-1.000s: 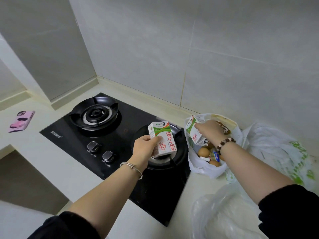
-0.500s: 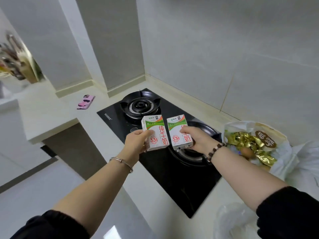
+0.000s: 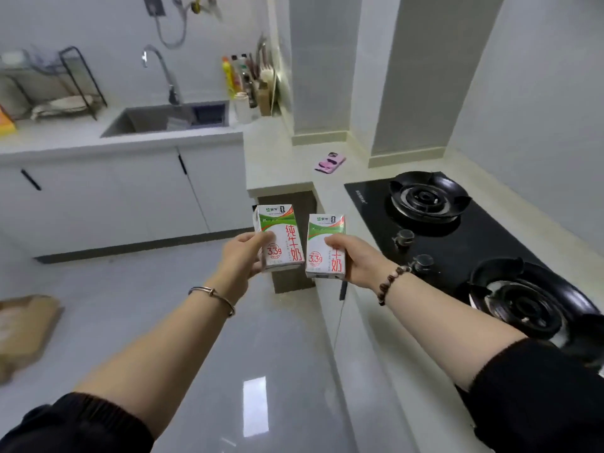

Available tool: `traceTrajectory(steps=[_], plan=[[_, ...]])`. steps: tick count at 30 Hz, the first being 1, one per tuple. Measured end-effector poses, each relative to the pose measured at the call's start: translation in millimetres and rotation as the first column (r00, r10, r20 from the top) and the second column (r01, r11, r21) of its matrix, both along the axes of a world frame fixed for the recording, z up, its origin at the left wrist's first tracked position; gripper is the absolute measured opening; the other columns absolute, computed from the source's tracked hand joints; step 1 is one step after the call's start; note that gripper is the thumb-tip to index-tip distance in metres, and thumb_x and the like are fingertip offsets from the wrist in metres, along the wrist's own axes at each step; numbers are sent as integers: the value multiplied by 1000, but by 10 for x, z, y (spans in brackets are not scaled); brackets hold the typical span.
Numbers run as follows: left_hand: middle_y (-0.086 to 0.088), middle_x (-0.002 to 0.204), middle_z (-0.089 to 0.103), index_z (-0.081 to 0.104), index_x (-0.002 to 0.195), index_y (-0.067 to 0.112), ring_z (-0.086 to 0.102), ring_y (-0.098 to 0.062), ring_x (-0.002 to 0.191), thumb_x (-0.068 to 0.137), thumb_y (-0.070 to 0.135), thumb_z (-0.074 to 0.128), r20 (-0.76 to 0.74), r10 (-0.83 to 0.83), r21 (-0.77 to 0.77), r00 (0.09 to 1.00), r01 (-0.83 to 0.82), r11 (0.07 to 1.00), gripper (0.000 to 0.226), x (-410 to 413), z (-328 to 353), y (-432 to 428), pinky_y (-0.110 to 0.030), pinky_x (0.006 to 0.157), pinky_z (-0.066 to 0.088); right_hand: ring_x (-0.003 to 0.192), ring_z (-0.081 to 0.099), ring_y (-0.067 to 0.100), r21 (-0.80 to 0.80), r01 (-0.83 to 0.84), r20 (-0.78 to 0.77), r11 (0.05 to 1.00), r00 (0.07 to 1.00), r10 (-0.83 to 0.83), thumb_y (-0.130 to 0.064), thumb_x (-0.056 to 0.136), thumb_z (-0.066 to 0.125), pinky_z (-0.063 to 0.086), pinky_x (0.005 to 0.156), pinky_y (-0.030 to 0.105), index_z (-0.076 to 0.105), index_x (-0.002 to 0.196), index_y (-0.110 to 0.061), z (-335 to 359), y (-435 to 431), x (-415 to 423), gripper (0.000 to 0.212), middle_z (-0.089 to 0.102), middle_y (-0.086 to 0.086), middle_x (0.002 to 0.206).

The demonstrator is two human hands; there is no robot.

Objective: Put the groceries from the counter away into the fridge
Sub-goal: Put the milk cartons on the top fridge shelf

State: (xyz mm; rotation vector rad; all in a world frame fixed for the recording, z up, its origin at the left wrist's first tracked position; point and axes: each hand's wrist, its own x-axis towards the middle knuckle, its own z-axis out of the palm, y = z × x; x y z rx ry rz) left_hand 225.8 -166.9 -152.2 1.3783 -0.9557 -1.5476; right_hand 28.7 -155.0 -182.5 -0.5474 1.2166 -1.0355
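I have the left hand (image 3: 243, 256) curled round a small white, green and red milk carton (image 3: 281, 237) and the right hand (image 3: 358, 261) gripping a second matching carton (image 3: 323, 248) just beside it. Both are closed, upright and held in the air at the edge of the pale stone counter (image 3: 287, 165). On that counter are a black glass gas hob (image 3: 457, 246) and a pink phone (image 3: 330, 161). Glossy grey floor (image 3: 163, 289) lies below, and a steel sink (image 3: 137, 122) sits across the room.

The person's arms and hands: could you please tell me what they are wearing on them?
Black sleeves, the left sleeve and the right sleeve, leave both forearms bare. A thin metal bangle circles the left wrist; a bracelet of dark brown beads circles the right. The left hand and right hand are ungloved.
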Motion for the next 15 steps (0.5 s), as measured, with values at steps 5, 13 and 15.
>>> traceTrajectory(steps=[5,13,15], plan=[[-13,93,70,60,93,9,70,-20,76,91,13,58,-52,277,-14,959,-278,961,5,1089,59,235,-28,68,59,67,71,19,9,-260,-10,965,965,261,-21,92,59,57,54,29,60,101,-10,111,-195,1115,14,74,8,78],[-7,83,70,60,89,10,69,-8,60,90,11,58,-31,639,-83,768,-639,764,3,2350,275,736,-21,60,57,67,71,17,-86,-691,-77,717,723,687,-28,92,58,57,70,35,61,102,-11,351,-519,2672,20,74,4,78],[-3,79,70,60,88,12,67,-5,56,90,10,57,-39,733,-94,679,-733,674,4,2574,348,904,-17,51,53,70,71,19,-100,-774,-112,625,633,766,-29,92,59,56,77,38,61,105,-11,409,-546,3055,23,74,5,82]])
